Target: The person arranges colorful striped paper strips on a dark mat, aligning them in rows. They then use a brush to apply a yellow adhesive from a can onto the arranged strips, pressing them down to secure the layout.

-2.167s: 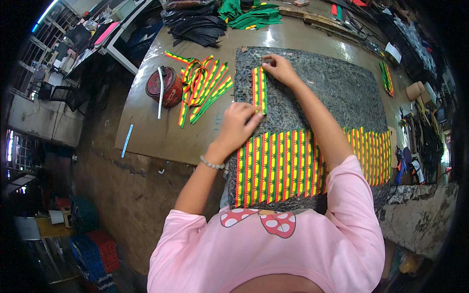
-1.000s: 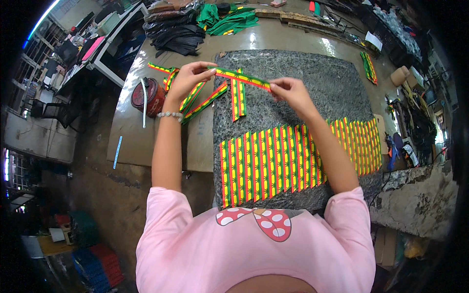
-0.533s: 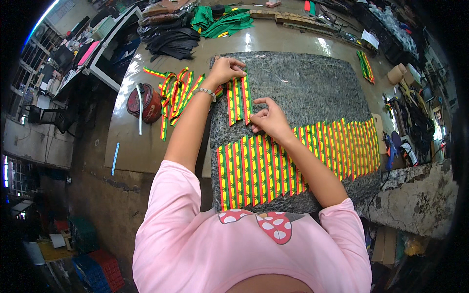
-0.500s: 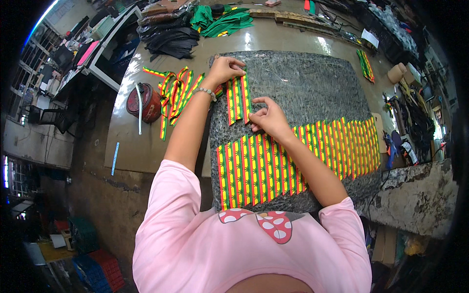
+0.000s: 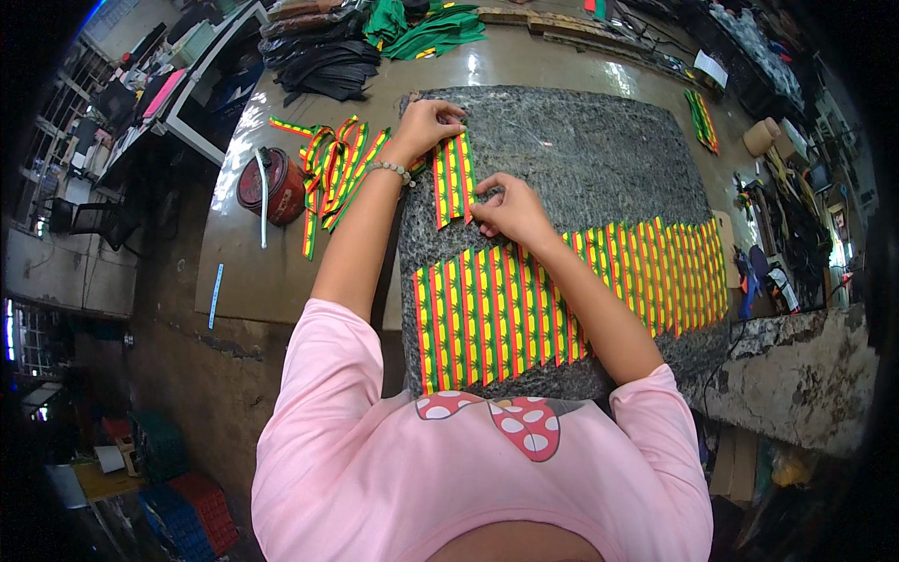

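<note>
My left hand (image 5: 433, 128) pinches the top end of a short red, yellow and green ribbon strip (image 5: 465, 169) printed with dark leaf shapes. At its lower end, the fingers of my right hand (image 5: 510, 211) are pinched on the strip's right edge. The strip lies against matching ribbon (image 5: 444, 187) to its left on a dark, fibrous grey board (image 5: 571, 150). Below my right hand and forearm, a long row of the same strips (image 5: 487, 323) lies side by side, with slanted ends. My right forearm hides part of this row.
Loose ribbon strips (image 5: 339, 173) lie in a tangle left of the board, beside a red tin (image 5: 286, 183) with a pale strip across it. Black strips (image 5: 328, 67) and green ones (image 5: 435, 33) are piled at the back. A small ribbon bundle (image 5: 700, 122) lies at the far right.
The strip in my hands has moved left, closing the gap to the ribbon beside it. My right hand has shifted slightly with it. The whole view has shifted a little.
</note>
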Motion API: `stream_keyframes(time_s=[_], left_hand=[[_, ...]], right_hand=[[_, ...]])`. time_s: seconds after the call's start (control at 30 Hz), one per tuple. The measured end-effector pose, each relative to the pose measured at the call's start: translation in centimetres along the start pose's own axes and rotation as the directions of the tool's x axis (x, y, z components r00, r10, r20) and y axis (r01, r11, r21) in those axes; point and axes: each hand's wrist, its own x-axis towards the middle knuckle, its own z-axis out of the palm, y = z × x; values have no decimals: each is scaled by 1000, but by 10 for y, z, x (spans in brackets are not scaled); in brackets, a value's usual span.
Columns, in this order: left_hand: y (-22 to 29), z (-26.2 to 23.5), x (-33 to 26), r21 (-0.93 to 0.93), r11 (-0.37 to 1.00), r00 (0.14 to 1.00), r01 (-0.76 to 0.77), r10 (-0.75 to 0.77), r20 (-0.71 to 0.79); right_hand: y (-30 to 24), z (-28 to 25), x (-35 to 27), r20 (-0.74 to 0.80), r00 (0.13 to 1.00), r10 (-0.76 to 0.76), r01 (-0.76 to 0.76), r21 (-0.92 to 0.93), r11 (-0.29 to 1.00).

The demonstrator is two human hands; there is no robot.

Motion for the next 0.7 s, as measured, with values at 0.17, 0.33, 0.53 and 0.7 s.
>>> stream_keyframes(time_s=[0.17,0.33,0.53,0.7], left_hand=[[-1,1,-1,-7,1000,1000,-4,4,-4],[-1,3,-1,21,999,1000,-27,27,-9],[-2,4,-2,-41,999,999,1,-2,-33],[-5,3,-2,49,997,997,-51,53,-47]], right_hand=[[2,1,1,13,1000,4,-4,-3,1000],[2,3,0,9,1000,-17,18,-99,995],[2,3,1,16,1000,-26,28,-141,990],[1,4,4,24,1000,8,-6,-111,994]])
